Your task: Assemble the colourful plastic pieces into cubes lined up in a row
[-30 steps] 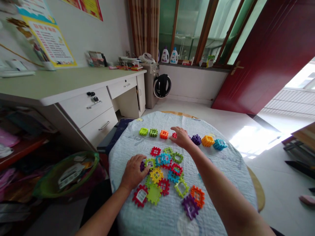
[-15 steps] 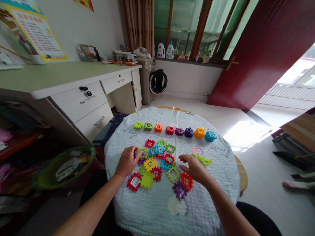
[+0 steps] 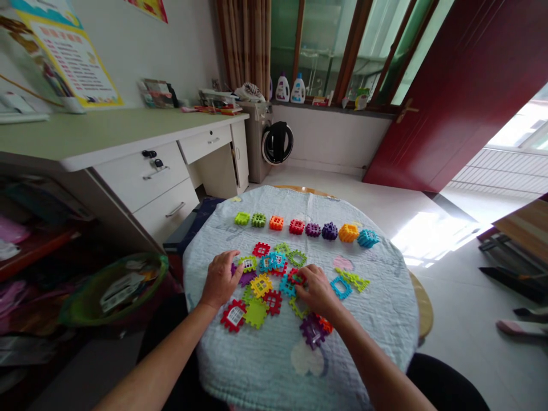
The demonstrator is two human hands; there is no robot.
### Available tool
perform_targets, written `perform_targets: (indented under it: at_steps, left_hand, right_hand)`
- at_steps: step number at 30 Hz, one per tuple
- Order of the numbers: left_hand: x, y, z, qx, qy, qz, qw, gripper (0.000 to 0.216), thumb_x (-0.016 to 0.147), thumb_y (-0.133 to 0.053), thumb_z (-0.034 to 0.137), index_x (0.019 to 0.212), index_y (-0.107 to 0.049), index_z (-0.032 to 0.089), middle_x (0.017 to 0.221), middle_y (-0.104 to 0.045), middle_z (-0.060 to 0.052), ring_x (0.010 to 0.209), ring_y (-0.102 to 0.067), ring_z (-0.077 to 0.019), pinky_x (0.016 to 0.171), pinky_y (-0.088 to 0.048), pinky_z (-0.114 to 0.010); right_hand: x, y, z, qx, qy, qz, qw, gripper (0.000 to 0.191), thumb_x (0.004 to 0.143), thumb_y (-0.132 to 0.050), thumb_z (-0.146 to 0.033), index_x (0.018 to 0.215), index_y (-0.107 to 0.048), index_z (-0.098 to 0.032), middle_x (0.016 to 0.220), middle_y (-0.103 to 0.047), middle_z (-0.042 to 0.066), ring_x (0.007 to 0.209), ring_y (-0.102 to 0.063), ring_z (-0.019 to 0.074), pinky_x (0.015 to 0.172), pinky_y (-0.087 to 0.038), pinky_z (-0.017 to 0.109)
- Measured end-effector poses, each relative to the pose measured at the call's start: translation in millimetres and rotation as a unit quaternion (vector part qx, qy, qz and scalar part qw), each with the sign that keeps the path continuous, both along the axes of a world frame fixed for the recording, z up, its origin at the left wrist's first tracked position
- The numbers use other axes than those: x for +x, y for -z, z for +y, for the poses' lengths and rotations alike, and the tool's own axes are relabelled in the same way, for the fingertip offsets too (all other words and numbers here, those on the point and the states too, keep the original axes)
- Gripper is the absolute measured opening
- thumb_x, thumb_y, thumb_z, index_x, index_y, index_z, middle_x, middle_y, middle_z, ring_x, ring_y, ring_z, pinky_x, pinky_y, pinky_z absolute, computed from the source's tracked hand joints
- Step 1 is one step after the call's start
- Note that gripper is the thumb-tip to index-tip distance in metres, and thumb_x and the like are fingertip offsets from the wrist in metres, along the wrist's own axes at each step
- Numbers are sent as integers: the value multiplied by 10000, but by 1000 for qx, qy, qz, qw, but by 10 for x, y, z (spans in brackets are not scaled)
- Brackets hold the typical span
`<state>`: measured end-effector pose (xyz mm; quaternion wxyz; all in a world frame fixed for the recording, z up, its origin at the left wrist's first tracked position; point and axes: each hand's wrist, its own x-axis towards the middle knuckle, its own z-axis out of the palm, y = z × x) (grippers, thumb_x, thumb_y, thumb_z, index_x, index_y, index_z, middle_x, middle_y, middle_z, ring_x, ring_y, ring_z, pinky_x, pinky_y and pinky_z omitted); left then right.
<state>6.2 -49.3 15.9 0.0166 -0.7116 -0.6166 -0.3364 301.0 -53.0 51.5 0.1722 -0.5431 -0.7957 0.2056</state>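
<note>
A pile of flat, colourful interlocking plastic tiles (image 3: 262, 285) lies on a round table under a pale blue quilted cloth (image 3: 265, 359). My left hand (image 3: 221, 279) rests on the pile's left side, fingers curled over a purple tile (image 3: 245, 278). My right hand (image 3: 315, 290) is on the pile's right side, fingers closed on a red tile (image 3: 296, 277). A blue square tile (image 3: 341, 287) and a lime triangle (image 3: 353, 278) lie just right of it. Further back stands a row of assembled small cubes (image 3: 296, 226) in green, orange, red, purple and blue.
A desk with drawers (image 3: 145, 171) stands to the left, and a green basket (image 3: 112, 290) sits on the floor beside the table. Behind are a washing machine (image 3: 269, 140), a window sill with bottles, and a red door (image 3: 462, 85) at the right.
My right hand came back from the cube row to the pile and closed on a red tile. A blue tile now lies exposed to its right. My left hand stayed put.
</note>
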Motion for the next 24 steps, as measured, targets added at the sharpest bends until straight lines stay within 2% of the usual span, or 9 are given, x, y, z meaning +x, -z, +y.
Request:
perform_targets:
  at_steps: [4,8,12,16,20,24]
  left_hand:
    - [70,-161,-81,14,20,22,999,307,883,-501,338,1148,-554,194,1167,-621,-113,1124,-544,-274,1002,-407,-455]
    - [272,-294,-48,-25,106,49,993,373,846,-559,334,1200,-564,216,1245,-611,-92,1192,-521,-264,1053,-382,-449]
    - [529,-324,186,-93,164,59,980,538,742,-672,327,1256,-562,211,1357,-553,-110,1283,-467,-286,1094,-355,-460]
    - [659,-331,453,-161,185,73,967,643,647,-726,274,1266,-562,218,1306,-599,-111,1251,-505,-306,1062,-395,-450]
    - [696,-360,562,-208,210,82,952,617,634,-704,244,1236,-573,196,1214,-644,-110,1105,-598,-276,992,-449,-409]
    - [727,-397,533,-175,219,52,958,459,644,-671,223,1100,-635,183,1095,-670,-90,1023,-614,-252,946,-470,-381]
  right_hand:
    - [164,15,26,25,29,2,999,314,719,-611,-161,1030,-604,-203,1005,-551,63,955,-507,217,863,-401,330]
    - [374,57,95,71,55,-11,996,419,686,-597,-133,1095,-573,-218,1043,-533,69,984,-484,240,887,-383,359]
    - [477,91,135,55,75,-62,994,428,681,-571,-108,1099,-584,-198,1064,-540,102,1003,-481,265,893,-371,381]
    - [462,60,120,33,91,-102,990,389,700,-566,-112,1076,-608,-200,1111,-556,126,1031,-481,287,884,-365,397]
    - [351,-27,90,63,55,-47,995,348,768,-558,-150,1108,-609,-205,1176,-572,112,1072,-484,270,921,-370,392]
    - [125,-69,76,63,-23,12,998,270,845,-551,-206,1105,-622,-224,1184,-624,78,1091,-499,255,938,-388,391]
